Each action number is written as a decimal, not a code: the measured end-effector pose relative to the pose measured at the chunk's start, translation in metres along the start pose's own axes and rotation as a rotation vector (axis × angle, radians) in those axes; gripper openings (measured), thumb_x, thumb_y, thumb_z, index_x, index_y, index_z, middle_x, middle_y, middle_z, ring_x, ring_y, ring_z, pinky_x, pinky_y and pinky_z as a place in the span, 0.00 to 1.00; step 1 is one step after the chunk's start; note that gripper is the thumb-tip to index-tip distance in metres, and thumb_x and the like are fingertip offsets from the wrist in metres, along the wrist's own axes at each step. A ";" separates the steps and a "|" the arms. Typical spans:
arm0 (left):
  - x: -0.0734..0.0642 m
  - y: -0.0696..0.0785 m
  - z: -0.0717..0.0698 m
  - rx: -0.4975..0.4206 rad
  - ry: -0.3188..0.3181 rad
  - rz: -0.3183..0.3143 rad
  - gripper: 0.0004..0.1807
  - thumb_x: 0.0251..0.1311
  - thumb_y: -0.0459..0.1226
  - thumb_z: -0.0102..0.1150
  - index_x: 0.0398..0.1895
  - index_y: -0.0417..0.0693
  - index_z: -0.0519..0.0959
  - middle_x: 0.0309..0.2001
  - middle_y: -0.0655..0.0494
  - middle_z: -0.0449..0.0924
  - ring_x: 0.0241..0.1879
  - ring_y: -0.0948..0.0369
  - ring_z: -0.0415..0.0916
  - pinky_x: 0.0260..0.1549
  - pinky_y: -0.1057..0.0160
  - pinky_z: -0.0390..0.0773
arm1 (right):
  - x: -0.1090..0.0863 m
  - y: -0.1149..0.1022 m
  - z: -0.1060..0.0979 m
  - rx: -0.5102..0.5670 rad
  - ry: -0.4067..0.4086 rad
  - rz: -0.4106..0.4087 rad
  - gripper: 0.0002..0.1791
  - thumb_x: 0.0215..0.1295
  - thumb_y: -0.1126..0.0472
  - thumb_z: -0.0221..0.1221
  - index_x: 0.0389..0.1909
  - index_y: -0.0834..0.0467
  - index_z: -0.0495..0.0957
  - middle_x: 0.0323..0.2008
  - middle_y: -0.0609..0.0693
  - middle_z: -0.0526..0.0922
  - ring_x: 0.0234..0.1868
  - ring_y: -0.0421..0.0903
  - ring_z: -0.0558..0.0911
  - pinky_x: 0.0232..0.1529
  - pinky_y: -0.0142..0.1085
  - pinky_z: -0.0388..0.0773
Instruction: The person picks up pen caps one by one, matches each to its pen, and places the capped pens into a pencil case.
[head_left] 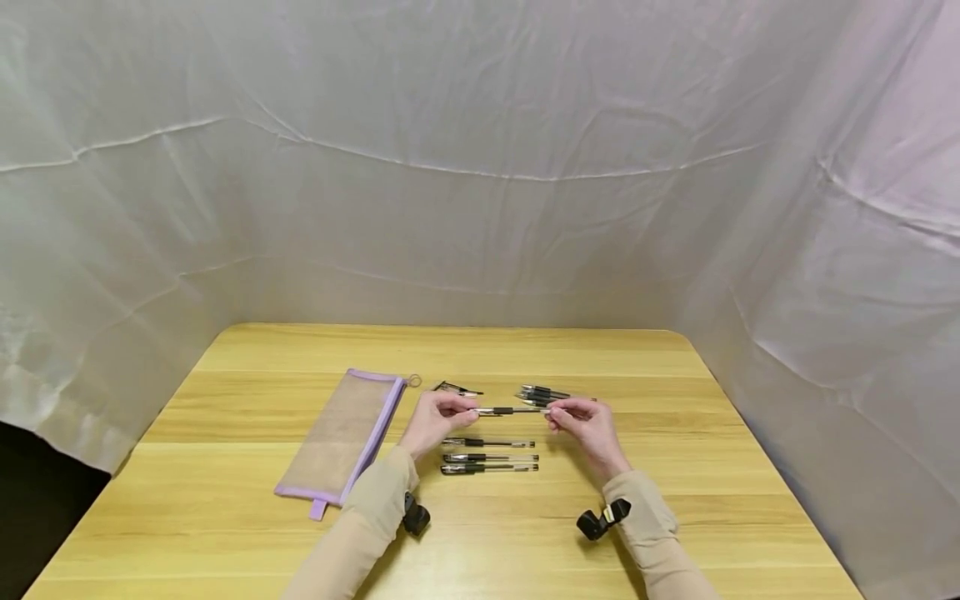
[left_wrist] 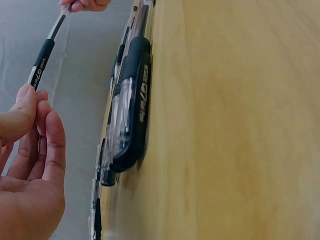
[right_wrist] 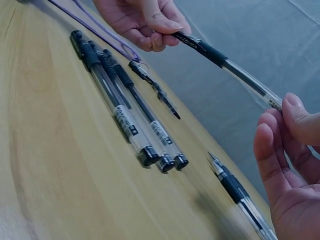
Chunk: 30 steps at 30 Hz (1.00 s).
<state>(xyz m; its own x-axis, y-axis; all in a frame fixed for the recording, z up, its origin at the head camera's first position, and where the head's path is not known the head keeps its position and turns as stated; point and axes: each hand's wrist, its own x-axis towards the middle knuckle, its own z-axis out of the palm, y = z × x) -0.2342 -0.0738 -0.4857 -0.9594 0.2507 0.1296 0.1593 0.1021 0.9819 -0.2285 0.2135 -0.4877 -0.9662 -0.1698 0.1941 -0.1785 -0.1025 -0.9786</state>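
A clear-barrelled gel pen with a black grip lies level above the table, stretched between both hands. My left hand pinches its capped end between thumb and fingers. The other end is pinched by my right hand, also seen close in the right wrist view. Below them, three capped gel pens lie side by side on the wood. Several gel pens without caps are grouped behind the right hand. Small black pen caps lie behind the left hand, partly hidden by it.
A mesh pencil case with purple edging and a ring on its zip lies flat left of the pens. The wooden table ends at a pale cloth curtain at the back and sides.
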 end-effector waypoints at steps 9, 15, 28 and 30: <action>-0.005 0.004 -0.003 0.062 -0.021 0.017 0.11 0.59 0.30 0.68 0.44 0.32 0.85 0.42 0.36 0.85 0.31 0.68 0.80 0.36 0.62 0.85 | 0.000 0.000 0.003 -0.014 -0.015 0.042 0.14 0.64 0.75 0.61 0.46 0.83 0.76 0.29 0.44 0.89 0.30 0.39 0.86 0.35 0.31 0.87; -0.006 0.004 -0.008 0.126 0.012 -0.003 0.11 0.61 0.32 0.68 0.44 0.35 0.85 0.42 0.40 0.86 0.34 0.60 0.82 0.36 0.64 0.83 | -0.001 -0.002 0.003 -0.114 -0.038 0.097 0.20 0.64 0.70 0.64 0.51 0.80 0.75 0.31 0.41 0.88 0.32 0.37 0.86 0.38 0.32 0.86; -0.008 -0.004 -0.019 0.358 0.057 -0.054 0.05 0.61 0.31 0.66 0.39 0.39 0.86 0.37 0.46 0.87 0.33 0.63 0.77 0.33 0.70 0.76 | 0.005 0.009 0.010 -0.348 -0.021 0.175 0.12 0.62 0.71 0.64 0.46 0.71 0.82 0.38 0.63 0.89 0.30 0.40 0.84 0.34 0.30 0.84; -0.008 -0.005 -0.019 0.396 0.053 -0.053 0.04 0.61 0.30 0.66 0.38 0.38 0.86 0.37 0.46 0.87 0.33 0.63 0.77 0.34 0.69 0.76 | 0.006 0.011 0.012 -0.443 -0.022 0.156 0.10 0.62 0.71 0.65 0.43 0.68 0.83 0.37 0.63 0.89 0.31 0.40 0.83 0.34 0.29 0.82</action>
<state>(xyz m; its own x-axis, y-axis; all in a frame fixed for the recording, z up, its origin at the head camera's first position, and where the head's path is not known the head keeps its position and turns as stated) -0.2312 -0.0943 -0.4889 -0.9778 0.1858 0.0973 0.1766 0.4791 0.8598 -0.2337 0.1995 -0.4962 -0.9845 -0.1708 0.0395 -0.0986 0.3534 -0.9302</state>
